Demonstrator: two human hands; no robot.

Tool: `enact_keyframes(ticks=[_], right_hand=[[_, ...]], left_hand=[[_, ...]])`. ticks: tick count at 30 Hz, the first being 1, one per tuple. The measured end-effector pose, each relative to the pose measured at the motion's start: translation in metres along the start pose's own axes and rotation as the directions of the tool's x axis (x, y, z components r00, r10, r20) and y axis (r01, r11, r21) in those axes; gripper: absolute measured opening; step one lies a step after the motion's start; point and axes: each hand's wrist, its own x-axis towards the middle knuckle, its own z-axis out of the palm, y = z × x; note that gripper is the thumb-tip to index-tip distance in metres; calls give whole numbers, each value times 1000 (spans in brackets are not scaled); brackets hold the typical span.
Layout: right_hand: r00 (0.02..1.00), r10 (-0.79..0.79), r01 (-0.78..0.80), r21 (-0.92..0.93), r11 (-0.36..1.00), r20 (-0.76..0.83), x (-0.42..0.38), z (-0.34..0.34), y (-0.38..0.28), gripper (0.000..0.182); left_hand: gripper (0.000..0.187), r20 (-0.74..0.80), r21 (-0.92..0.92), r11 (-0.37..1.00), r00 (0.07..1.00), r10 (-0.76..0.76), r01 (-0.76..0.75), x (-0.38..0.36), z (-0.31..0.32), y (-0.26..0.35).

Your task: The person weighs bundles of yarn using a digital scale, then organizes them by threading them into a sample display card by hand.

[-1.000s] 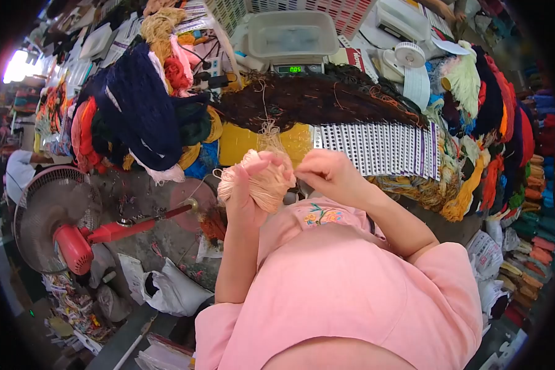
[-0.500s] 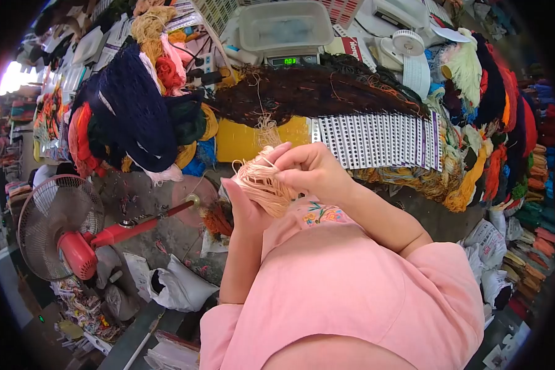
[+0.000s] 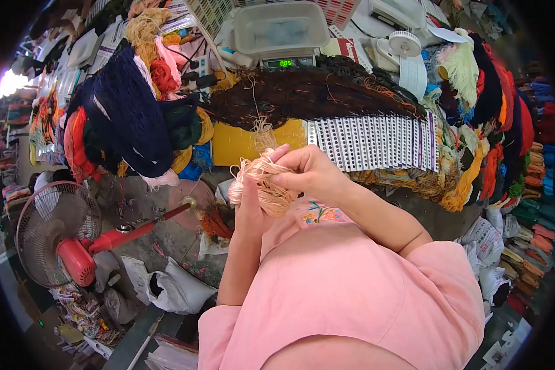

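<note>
A loose bundle of pale peach thread (image 3: 266, 184) rests in my left hand (image 3: 251, 206), whose thumb lies over its near side while the fingers are mostly hidden behind it. My right hand (image 3: 311, 172) pinches at the bundle's upper right side with thumb and forefinger. From the bundle, tangled thread (image 3: 264, 132) trails up across the yellow board (image 3: 231, 148) and over the dark brown yarn (image 3: 290, 97).
Punched white cards (image 3: 376, 139) lie right of the board. Behind the brown yarn stands a scale (image 3: 288, 63) with a clear plastic tub (image 3: 282, 28). Navy yarn (image 3: 126, 111) hangs at left, above a red fan (image 3: 77, 256). Multicoloured skeins (image 3: 475, 172) hang at right.
My left thumb has closed from spread out onto the bundle. The right hand stays pinched at nearly the same spot. The scale's green display reads differently, and the view has shifted slightly.
</note>
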Motion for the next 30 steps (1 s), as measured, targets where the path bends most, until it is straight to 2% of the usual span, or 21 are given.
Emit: enact_keyframes(ticks=[2,3,4,5,7,9,10,11,13,14,15,16,17,19,21,22,24,25,27,29,30], right_hand=[[994,94,-79,257,963,-48,3,1,1,11],[998,39,-25,283,959,-44,3,2,-3,12],[998,40,-27,282,959,-43,5,1,2,12],[991,-99,117,229,966,-88,8,1,10,12],[964,-237,255,167,952,-123,10,-2,15,11],[996,-68,86,513,854,-53,11,-9,10,11],[999,33,-39,594,804,21,11,-12,11,9],[999,37,-43,592,805,22,12,-14,11,9],[940,115,-306,652,694,320,14,-18,10,9],[926,125,-342,654,675,355,14,-19,9,6],[928,159,-340,596,728,336,16,-26,7,7],[929,192,-341,533,774,317,18,-39,3,8],[950,191,-299,532,792,248,20,-53,-4,9],[967,239,-247,538,806,86,29,-97,-6,10],[952,293,-182,611,771,-86,41,-146,-6,13],[957,281,-150,716,682,-67,49,-178,0,13],[911,323,-1,782,623,-257,64,-235,7,11],[879,330,63,770,635,-344,73,-264,6,11],[802,307,173,692,701,-512,89,-316,0,10],[725,251,242,579,778,-641,104,-362,-14,9],[689,210,269,514,815,-694,111,-382,-23,9]], left_hand=[[68,-20,-7,1000,999,28,-28,1,-2,0],[67,-37,-14,998,998,54,-55,2,-3,0],[56,-32,52,990,990,136,-134,3,-6,-4],[56,-34,49,990,990,135,-134,3,-5,-5],[44,-191,175,979,972,137,-104,5,-5,-6],[36,-199,83,986,967,157,-143,8,-6,-5],[30,-207,-5,984,963,174,-179,8,-7,-4],[26,-217,-93,973,958,189,-213,9,-9,-2],[23,-283,-140,978,953,110,-155,11,-13,1],[23,-212,-278,934,963,167,-224,13,-18,0],[22,-152,-414,867,960,235,-278,13,-22,2],[19,-185,-428,857,956,226,-286,9,-29,12],[19,-92,-733,650,976,197,-201,4,-43,23],[17,-54,-930,332,953,297,-156,-13,-72,39],[14,-193,-881,330,895,403,-339,-55,-116,45],[15,-230,-873,320,890,394,-367,-74,-128,48],[15,-261,-886,275,892,368,-373,-109,-143,54],[16,-256,-906,238,900,352,-351,-125,-147,56],[17,-424,-829,246,852,307,-501,-154,-154,58],[16,-628,-690,263,738,245,-674,-190,-163,62],[15,-749,-563,290,626,217,-774,-215,-178,65]])
